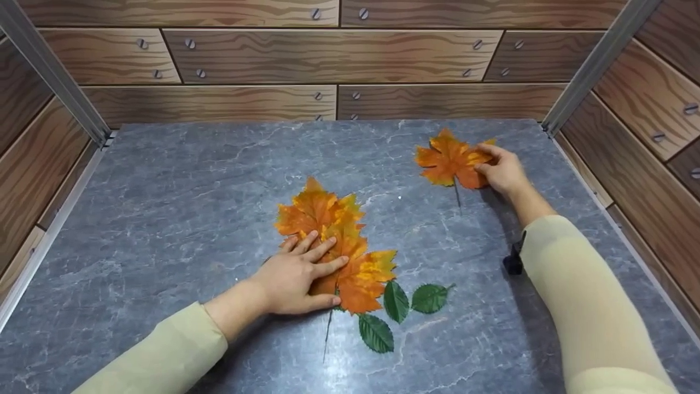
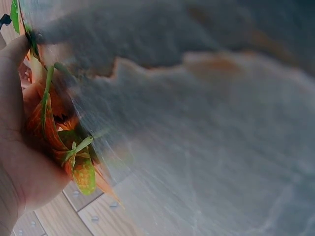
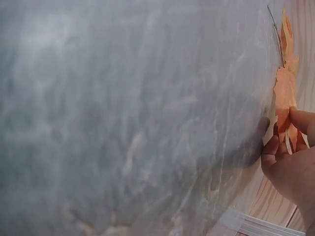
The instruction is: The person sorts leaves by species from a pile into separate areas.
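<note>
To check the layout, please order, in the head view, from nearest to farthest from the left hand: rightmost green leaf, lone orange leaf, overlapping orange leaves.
1. Overlapping orange leaves: under the left hand.
2. Rightmost green leaf: to its right.
3. Lone orange leaf: back right, in the right hand.

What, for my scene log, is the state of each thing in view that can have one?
Left hand: spread over the leaf pile.
Right hand: pinching the far leaf.
Leaf pile: orange leaves overlapping, partly covered.
Far leaf: apart from the pile, edge pinched.
Green leaves: lying beside the pile.
</note>
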### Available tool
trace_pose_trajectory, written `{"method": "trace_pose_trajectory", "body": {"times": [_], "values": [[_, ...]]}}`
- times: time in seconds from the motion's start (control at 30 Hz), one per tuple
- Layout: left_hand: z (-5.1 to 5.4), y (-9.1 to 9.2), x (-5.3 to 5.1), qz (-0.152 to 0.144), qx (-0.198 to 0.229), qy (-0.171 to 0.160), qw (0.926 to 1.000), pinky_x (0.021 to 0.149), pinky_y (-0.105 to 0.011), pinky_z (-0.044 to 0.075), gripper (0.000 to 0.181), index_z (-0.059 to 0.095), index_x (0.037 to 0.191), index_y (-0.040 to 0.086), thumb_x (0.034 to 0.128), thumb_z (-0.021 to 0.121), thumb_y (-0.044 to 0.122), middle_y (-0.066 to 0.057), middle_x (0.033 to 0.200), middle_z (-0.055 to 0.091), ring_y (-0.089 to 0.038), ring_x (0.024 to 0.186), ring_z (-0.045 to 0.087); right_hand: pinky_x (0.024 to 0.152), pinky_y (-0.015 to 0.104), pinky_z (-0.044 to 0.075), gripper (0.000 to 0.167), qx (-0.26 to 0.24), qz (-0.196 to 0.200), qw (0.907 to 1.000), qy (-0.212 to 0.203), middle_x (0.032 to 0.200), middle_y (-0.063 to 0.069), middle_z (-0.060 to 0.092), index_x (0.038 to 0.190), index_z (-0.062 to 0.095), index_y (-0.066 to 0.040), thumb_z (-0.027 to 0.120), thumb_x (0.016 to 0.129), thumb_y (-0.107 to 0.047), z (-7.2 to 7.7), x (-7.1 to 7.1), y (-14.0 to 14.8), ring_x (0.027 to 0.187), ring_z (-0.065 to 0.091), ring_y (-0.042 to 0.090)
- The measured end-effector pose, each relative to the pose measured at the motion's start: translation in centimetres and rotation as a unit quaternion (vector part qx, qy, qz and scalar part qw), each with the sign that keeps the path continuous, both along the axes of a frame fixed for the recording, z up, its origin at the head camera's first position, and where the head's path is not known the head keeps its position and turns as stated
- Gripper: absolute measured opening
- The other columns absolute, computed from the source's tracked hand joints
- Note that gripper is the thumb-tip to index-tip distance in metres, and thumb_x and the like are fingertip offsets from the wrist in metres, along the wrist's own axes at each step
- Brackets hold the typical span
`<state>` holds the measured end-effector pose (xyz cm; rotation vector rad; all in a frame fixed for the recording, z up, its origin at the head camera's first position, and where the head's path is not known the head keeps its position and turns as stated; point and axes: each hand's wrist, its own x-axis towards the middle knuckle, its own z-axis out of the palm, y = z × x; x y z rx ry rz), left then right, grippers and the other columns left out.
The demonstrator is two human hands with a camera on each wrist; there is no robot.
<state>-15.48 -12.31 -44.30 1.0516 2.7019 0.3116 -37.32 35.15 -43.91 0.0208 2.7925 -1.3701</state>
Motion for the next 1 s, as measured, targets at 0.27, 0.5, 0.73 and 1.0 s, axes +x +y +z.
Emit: {"method": "trace_pose_trajectory", "body": {"times": [0.27,0.5,0.73,1.0], "values": [[0.0,0.3,-0.1,-0.001,-0.001,-0.002,1.0,0.124,-0.07,0.013,0.078,0.037,0.167,0.032,0.1022,0.048,0.073,-0.011,0.176,0.018,-0.047,0.159,0.012,0.108,0.036,0.049,0.073,-0.023,-0.013,0.9996,0.0,0.169,0.025,0.03,0.169,0.026,-0.008,0.064,0.107,-0.007,0.5,0.7,1.2,0.151,0.037,0.042],[0.0,0.3,-0.1,-0.001,-0.001,0.004,1.0,0.124,-0.07,0.014,0.079,0.037,0.167,0.032,0.1016,0.047,0.075,-0.011,0.175,0.019,-0.046,0.159,0.013,0.121,0.06,0.032,0.07,0.05,0.022,0.9975,0.045,0.17,0.025,0.028,0.167,0.033,-0.006,0.065,0.108,-0.025,0.9,2.2,1.5,0.155,0.028,0.047],[0.1,0.0,0.0,-0.001,0.004,0.001,1.0,0.124,-0.07,0.013,0.077,0.038,0.167,0.032,0.1021,0.049,0.073,-0.01,0.175,0.02,-0.045,0.16,0.012,0.119,0.077,0.014,0.079,0.216,0.152,0.9632,0.049,0.173,0.027,0.013,0.168,0.03,-0.009,0.058,0.108,-0.051,0.8,4.8,0.2,0.155,0.014,0.058],[0.0,0.0,0.0,-0.005,0.007,0.001,1.0,0.124,-0.071,0.013,0.077,0.038,0.167,0.031,0.1021,0.05,0.072,-0.011,0.175,0.02,-0.046,0.159,0.013,0.12,0.077,0.0,0.08,0.28,0.219,0.9343,-0.032,0.176,0.02,-0.002,0.172,0.016,-0.018,0.038,0.11,-0.064,-0.1,6.3,-0.3,0.159,-0.007,0.05]]}}
